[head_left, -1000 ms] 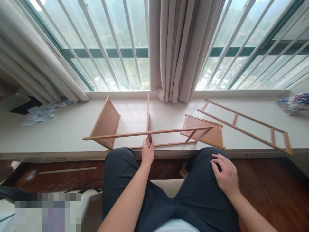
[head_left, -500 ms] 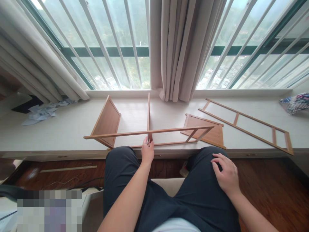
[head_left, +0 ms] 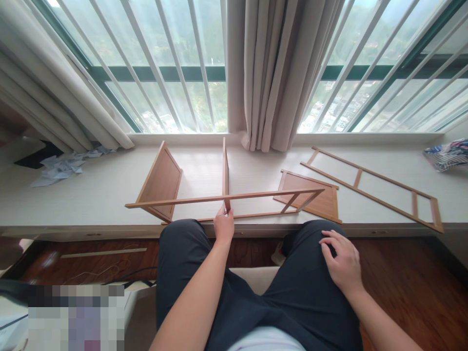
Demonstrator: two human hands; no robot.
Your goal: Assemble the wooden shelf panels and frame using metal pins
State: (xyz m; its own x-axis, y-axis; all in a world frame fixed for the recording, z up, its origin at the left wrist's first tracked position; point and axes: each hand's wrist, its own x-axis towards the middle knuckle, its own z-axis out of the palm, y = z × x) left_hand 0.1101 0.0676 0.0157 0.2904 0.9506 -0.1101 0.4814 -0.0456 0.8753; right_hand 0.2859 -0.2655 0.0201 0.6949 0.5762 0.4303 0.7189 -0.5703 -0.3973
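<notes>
My left hand [head_left: 224,226] is closed in a pinch at the middle crosspiece of a wooden ladder-like side frame [head_left: 190,200], which stands on edge near the sill's front. Something thin and pale shows at its fingertips, too small to name. Two wooden panels rise behind that frame: a left panel [head_left: 161,185] stands at its left end, and a middle panel [head_left: 225,168] is seen nearly edge-on, meeting the frame above my left hand. My right hand [head_left: 341,261] lies open on my right knee, fingers loosely bent, holding nothing.
A loose wooden panel [head_left: 310,197] and a second ladder-like frame [head_left: 358,179] lie flat on the white sill [head_left: 95,195], to the right. Torn paper [head_left: 60,168] is at the left, a striped cloth bundle [head_left: 448,156] at the right. A curtain [head_left: 268,73] hangs behind.
My left hand has turned slightly at the crosspiece, its fingers shifting a little. The view has tilted very slightly. My right hand and the loose pieces stay put.
</notes>
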